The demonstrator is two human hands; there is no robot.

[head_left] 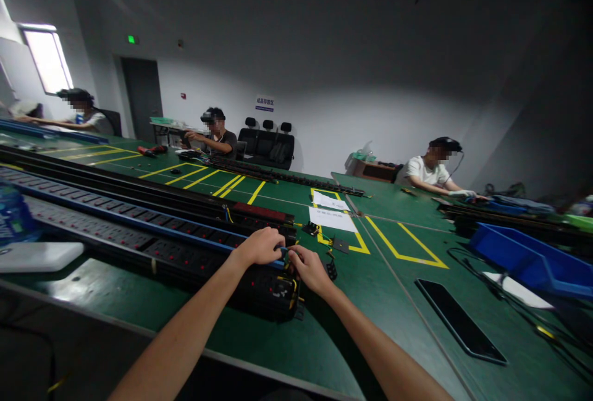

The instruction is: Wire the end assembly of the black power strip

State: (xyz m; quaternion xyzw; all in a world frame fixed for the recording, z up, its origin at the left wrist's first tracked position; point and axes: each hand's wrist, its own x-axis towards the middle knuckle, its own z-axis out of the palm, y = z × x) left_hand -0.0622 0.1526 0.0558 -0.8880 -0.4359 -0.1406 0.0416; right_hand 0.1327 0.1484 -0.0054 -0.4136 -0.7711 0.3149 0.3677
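Note:
Long black power strips [199,260] lie side by side along the table, with rows of sockets and red dots. A blue rail [185,226] runs along one of them. My left hand [265,246] rests over the right end of the strips, its fingers curled closed. Close beside it, my right hand [306,265] pinches at the same end, thumb and fingertips together. Whatever is between the fingers of both hands is too small or hidden to name. Yellow wire shows at the open end of the front strip [273,293], just below the hands.
Small black parts [331,269] and printed sheets [332,219] lie past my right hand. Farther right are a phone [458,319], dark cables and a blue bin [532,259]. At left are a white box [39,257] and a bottle [13,215]. Several people sit across the table.

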